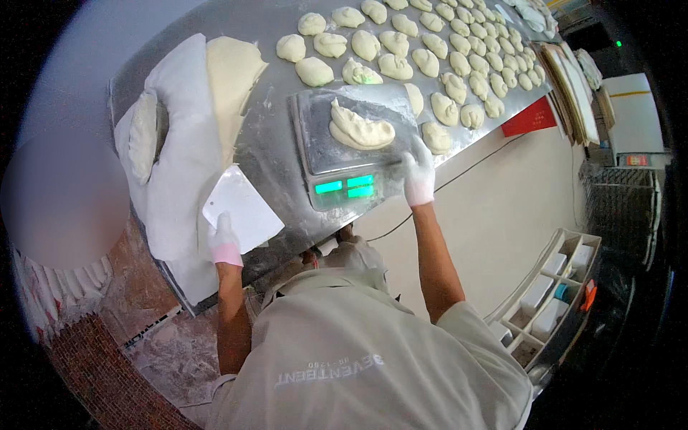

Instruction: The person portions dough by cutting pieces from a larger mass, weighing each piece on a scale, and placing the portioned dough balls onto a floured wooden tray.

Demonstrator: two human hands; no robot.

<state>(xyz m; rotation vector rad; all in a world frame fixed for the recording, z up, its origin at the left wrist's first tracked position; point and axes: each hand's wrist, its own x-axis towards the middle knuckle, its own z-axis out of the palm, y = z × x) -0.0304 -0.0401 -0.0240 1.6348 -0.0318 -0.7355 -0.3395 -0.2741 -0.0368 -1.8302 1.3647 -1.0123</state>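
Note:
A flat white dough scraper [247,208] is in my left hand [225,240], which wears a white glove with a pink cuff. The scraper sits beside a large slab of dough [233,79], part of it under a white cover [188,115]. Near the lower right corner of the digital scale [313,132] is my gloved right hand [418,175], fingers stretched forward and apparently holding nothing. On the scale's plate rests a folded lump of dough [360,130], apart from my hand. Green digits glow on the scale's front.
Many dough pieces [394,67] lie in rows across the metal table [276,154]. Stacked boards [566,93] and a red box [530,118] are at the right. A divided crate [552,301] stands lower right. A cable [459,175] runs past the table's edge.

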